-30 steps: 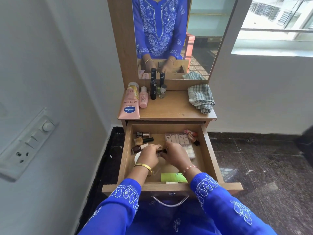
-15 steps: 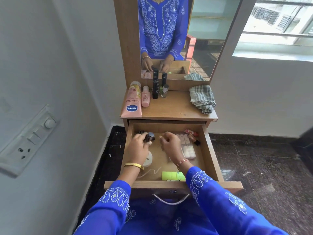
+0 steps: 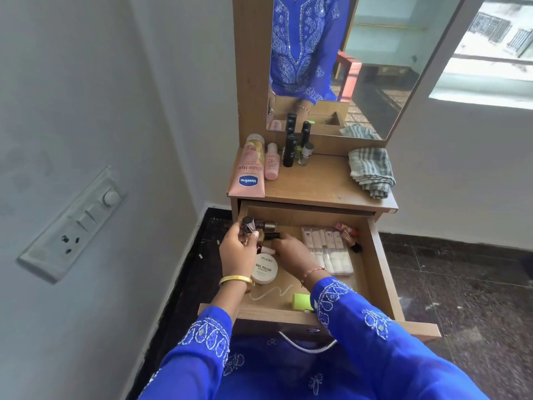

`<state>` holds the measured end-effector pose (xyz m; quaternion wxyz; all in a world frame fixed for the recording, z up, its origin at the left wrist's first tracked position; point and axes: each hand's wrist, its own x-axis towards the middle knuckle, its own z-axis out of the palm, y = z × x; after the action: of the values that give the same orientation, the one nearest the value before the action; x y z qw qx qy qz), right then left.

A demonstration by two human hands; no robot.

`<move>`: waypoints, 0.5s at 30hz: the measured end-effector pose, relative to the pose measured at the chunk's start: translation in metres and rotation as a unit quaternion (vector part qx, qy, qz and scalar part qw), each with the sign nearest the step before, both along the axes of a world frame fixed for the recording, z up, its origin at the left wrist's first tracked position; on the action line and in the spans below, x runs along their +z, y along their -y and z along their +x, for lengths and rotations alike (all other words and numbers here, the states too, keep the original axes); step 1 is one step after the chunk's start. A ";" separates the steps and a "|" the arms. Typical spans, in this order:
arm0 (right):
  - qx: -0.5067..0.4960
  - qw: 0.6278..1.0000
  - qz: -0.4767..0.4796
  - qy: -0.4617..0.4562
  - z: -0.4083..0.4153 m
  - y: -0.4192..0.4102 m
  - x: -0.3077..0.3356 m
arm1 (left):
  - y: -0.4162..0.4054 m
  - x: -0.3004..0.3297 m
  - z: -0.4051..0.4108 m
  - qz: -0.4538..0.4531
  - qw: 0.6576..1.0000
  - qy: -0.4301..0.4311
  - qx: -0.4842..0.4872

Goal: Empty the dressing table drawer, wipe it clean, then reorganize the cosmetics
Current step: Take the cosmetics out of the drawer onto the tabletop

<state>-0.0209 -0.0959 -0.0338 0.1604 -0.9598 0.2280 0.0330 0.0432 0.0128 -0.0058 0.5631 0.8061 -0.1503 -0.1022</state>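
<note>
Left hand (image 3: 237, 249) higher; small glossy bottle (image 3: 248, 225)

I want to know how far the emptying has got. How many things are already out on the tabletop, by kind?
Tubes lying flat: 2, the big pink lotion tube and the small pink tube.
Small upright bottles: about 3, black bottle, green bottle, clear bottle; they overlap, so more may hide.
Folded cloth: 1.
Total: about 6.
</note>
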 end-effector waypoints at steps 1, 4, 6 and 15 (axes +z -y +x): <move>-0.003 1.000 0.003 0.003 0.000 0.000 0.001 | 0.000 0.001 -0.001 0.003 1.000 0.006 0.000; -0.028 0.999 0.019 0.033 0.000 0.000 0.005 | 0.001 0.002 -0.002 0.012 1.000 0.012 -0.005; -0.028 0.997 0.025 0.065 -0.002 -0.001 0.009 | 0.001 0.001 -0.002 0.011 1.000 0.010 -0.005; -0.066 0.968 0.070 0.233 -0.028 0.009 0.047 | 0.007 0.012 -0.010 -0.008 0.999 -0.008 -0.038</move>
<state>-0.0489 -0.1048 0.0135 0.2772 -0.9105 0.2442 -0.1860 0.0334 0.0055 0.0066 0.5669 0.7942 -0.1769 -0.1289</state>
